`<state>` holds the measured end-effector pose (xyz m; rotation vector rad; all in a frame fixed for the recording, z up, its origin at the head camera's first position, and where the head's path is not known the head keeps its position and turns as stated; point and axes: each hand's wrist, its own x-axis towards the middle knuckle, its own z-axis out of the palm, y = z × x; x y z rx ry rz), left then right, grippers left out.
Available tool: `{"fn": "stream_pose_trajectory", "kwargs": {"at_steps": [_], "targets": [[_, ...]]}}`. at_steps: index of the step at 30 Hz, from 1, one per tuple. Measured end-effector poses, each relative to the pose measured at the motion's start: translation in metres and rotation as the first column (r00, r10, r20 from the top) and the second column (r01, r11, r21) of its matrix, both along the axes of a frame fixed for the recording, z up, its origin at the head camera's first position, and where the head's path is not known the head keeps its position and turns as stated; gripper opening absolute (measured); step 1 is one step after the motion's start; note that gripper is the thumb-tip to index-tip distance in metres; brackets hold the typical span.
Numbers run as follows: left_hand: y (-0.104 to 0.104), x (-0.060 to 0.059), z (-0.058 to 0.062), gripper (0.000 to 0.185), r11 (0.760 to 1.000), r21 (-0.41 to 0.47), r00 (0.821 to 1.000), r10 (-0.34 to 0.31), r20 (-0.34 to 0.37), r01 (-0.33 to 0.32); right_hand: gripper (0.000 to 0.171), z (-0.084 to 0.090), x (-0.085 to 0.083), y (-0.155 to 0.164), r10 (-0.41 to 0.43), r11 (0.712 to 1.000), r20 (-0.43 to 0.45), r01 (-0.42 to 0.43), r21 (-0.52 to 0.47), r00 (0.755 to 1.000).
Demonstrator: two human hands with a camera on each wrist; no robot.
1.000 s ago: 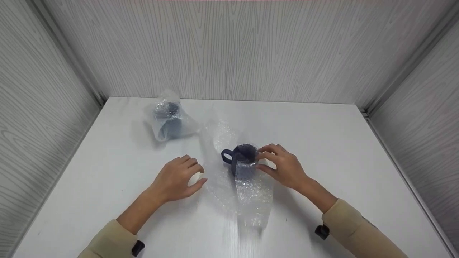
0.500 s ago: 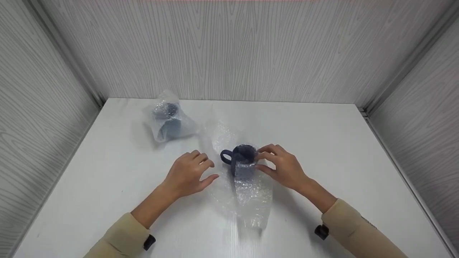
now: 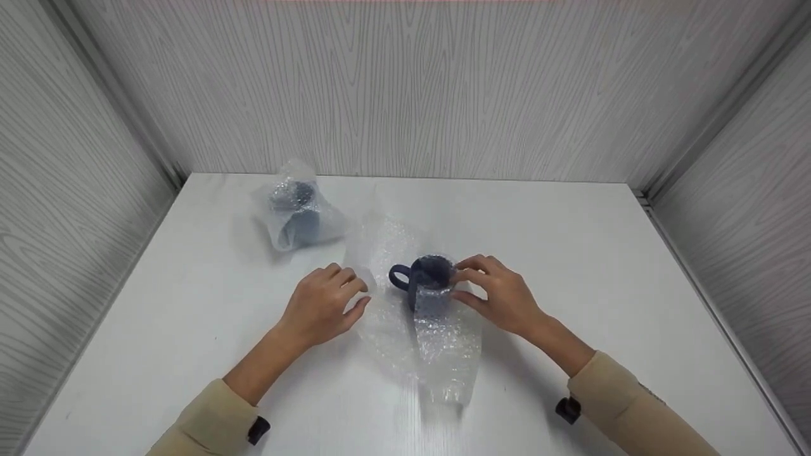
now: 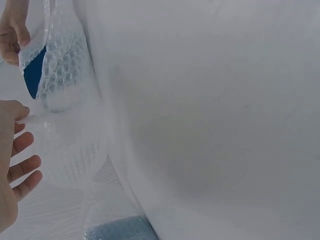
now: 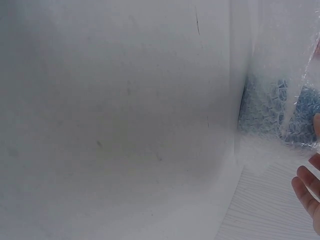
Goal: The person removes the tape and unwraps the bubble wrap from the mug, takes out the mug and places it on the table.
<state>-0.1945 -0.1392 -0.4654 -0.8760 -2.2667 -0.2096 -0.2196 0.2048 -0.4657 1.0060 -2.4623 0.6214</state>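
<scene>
Crinkly bubble wrap (image 3: 437,335) pinched by left hand (image 3: 320,307); right hand (image 3: 500,294) grips round mug (image 3: 424,275).

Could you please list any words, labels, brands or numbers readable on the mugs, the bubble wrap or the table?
None can be read: the dark blue mug, the bubble wrap under and round it, the wrapped mug at the back and the white table show no lettering in any view.

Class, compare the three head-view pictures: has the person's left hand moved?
Yes. The left hand has moved toward the dark blue mug, which stayed put, and now grips the bubble wrap edge.
</scene>
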Motion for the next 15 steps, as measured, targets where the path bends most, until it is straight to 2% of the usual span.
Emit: {"fn": "stream_pose_trajectory", "kwargs": {"at_steps": [6, 15], "targets": [[-0.013, 0.001, 0.004, 0.017, 0.995, 0.017, 0.996, 0.094, 0.009, -0.094, 0.020, -0.001, 0.000, 0.000, 0.003, 1.000, -0.008, -0.003, 0.005, 1.000], [-0.030, 0.003, 0.000, 0.018, 0.987, 0.058, 0.988, 0.150, 0.030, -0.151, 0.021, -0.002, -0.001, 0.000, 0.003, 1.000, -0.018, -0.003, 0.002, 1.000]]}}
